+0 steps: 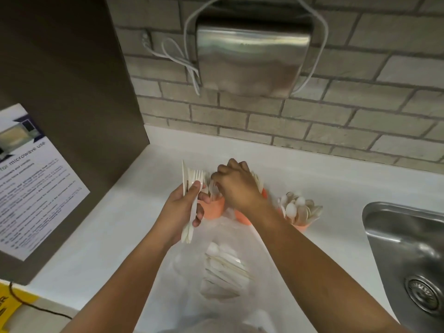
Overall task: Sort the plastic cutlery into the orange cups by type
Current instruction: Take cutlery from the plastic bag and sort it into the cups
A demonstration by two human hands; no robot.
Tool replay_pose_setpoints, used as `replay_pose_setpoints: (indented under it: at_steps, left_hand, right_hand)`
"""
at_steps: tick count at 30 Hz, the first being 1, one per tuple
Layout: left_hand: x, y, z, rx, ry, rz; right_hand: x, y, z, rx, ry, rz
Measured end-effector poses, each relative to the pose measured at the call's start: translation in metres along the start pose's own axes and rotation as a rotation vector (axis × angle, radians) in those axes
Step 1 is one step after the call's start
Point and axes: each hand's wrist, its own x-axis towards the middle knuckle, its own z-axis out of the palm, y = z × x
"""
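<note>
Left fingers (pixel 195 188) clamp a slick bundle of thin white plastic cutlery (pixel 189 219) while right fingers (pixel 216 177) curl, seemingly pinching a fork (pixel 212 189), over the left orange cup (pixel 213 211), so a nudge could tip that light, top-heavy cup on the smooth counter (pixel 101 246), near the cup of spoons (pixel 298 210)

Three orange cups stood in row.
- Left cup (pixel 213 209): partly hidden. Single pale fork (pixel 212 189) upright over its mouth, pinched by right hand (pixel 236 186), blurred.
- Middle cup (pixel 243 217): mostly hidden behind right hand, cream utensil ends fanned above rim.
- Right cup (pixel 302 227): packed with white spoons (pixel 298 209), bowls up, splayed.

Bundle (pixel 190 186) of white forks and knives stood upright, tines up, gripped in left hand (pixel 179 210), just beside left cup.

Pile (pixel 223 267) of loose white cutlery lay nearer, inside clear bag (pixel 182 260), handles roughly parallel.
</note>
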Motion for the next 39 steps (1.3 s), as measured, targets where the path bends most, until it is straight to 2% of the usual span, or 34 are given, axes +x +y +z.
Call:
replay_pose_setpoints:
  at_steps: [2,4,5,7,8,10,15,19,25,30,33,36,39]
  left_hand:
    - [0.000,0.001,0.002,0.006,-0.016,0.004]
    - [0.001,0.003,0.005,0.015,-0.029,0.005]
    - [0.002,0.003,0.006,0.014,-0.037,0.007]
    - [0.005,0.001,0.009,-0.006,-0.056,0.005]
    - [0.006,-0.001,0.010,-0.020,-0.061,0.000]
    - [0.008,-0.004,0.013,-0.045,-0.065,-0.018]
    - [0.010,-0.007,0.015,-0.104,-0.075,-0.064]
    - [0.009,-0.006,0.016,-0.044,-0.047,-0.050]
    - [0.010,-0.008,0.013,-0.007,0.037,-0.022]
    - [0.012,-0.013,0.004,-0.013,0.038,-0.052]
    - [0.015,-0.014,0.001,-0.016,0.147,-0.086]
    - [0.019,-0.015,-0.007,-0.048,0.278,-0.131]
    - [0.022,-0.017,-0.014,-0.130,0.265,-0.150]
  right_hand:
    - [-0.001,-0.002,-0.005,0.055,0.159,0.039]
    - [-0.002,-0.011,-0.021,0.368,0.364,0.186]
    - [-0.003,-0.016,-0.032,0.594,0.384,0.288]
    - [0.000,-0.022,-0.050,0.964,0.239,0.497]
    - [0.000,-0.023,-0.054,1.034,0.133,0.552]
    - [-0.003,-0.022,-0.053,1.052,0.033,0.550]
    - [-0.007,-0.020,-0.041,1.102,0.142,0.533]
    - [-0.007,-0.021,-0.038,1.079,0.208,0.557]
    - [-0.004,-0.020,-0.035,1.043,0.178,0.634]
    - [-0.001,-0.006,-0.041,1.089,0.186,0.643]
    - [0.003,0.004,-0.052,1.153,0.288,0.640]
    - [0.004,0.012,-0.054,0.949,0.451,0.516]
    - [0.000,0.008,-0.048,0.702,0.487,0.356]
